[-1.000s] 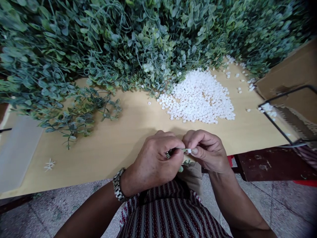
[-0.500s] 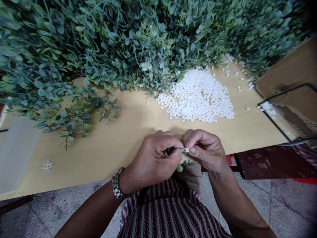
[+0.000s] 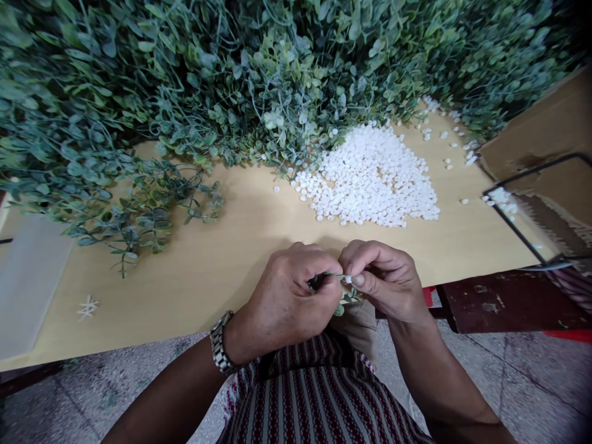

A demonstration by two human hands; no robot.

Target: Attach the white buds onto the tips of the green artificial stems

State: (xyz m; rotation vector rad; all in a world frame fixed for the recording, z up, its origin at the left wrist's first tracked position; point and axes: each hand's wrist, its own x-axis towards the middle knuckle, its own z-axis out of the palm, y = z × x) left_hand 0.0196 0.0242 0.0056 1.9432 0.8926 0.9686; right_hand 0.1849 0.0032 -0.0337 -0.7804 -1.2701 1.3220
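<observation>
Close to the table's front edge, my left hand (image 3: 296, 293) pinches an artificial leafy stem between thumb and forefinger; a few of its green leaves (image 3: 340, 309) show below the fingers. My right hand (image 3: 383, 277) meets it at the fingertips and pinches a small white plastic bead (image 3: 348, 279) at the stem's tip. Whether the bead is fully seated on the stem cannot be made out. Past my hands lies a heap of similar white beads (image 3: 379, 176) on the table.
Artificial foliage (image 3: 231, 80) fills the table's far side, with a loose sprig (image 3: 152, 216) reaching forward at left. A small white star-shaped piece (image 3: 87, 307) and a translucent sheet (image 3: 32, 283) lie at left. At right stand a cardboard box (image 3: 541, 123) and a black metal frame (image 3: 518, 229).
Both hands stay nearly in place. The leaves under my left fingers have shifted slightly to the right, and the white bead sits a little deeper between my right fingertips.
</observation>
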